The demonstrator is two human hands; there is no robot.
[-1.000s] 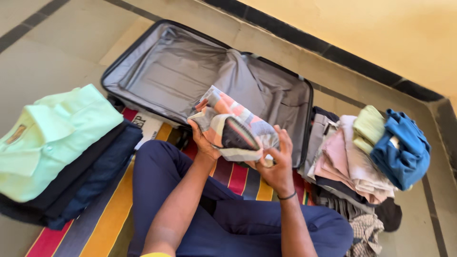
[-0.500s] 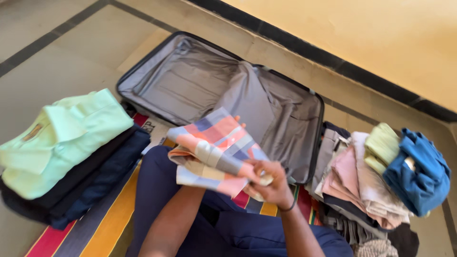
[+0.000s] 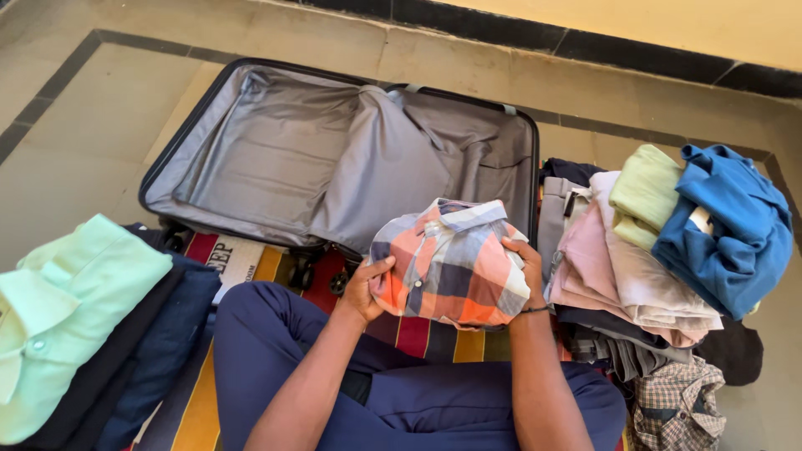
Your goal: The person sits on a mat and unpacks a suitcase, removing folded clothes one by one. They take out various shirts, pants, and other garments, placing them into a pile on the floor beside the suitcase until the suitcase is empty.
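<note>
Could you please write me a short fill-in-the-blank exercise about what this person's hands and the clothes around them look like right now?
1. Both hands grip a folded ____ shirt.
2. The suitcase lies ____ on the floor.
3. The top of the pile by the left hand is a pale ____ shirt.
4. On the heap beside the right hand lies a crumpled ____ garment.

Missing words: checked; open; green; blue

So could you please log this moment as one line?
left hand: grips folded plaid shirt | right hand: grips it | open suitcase: beyond
</note>
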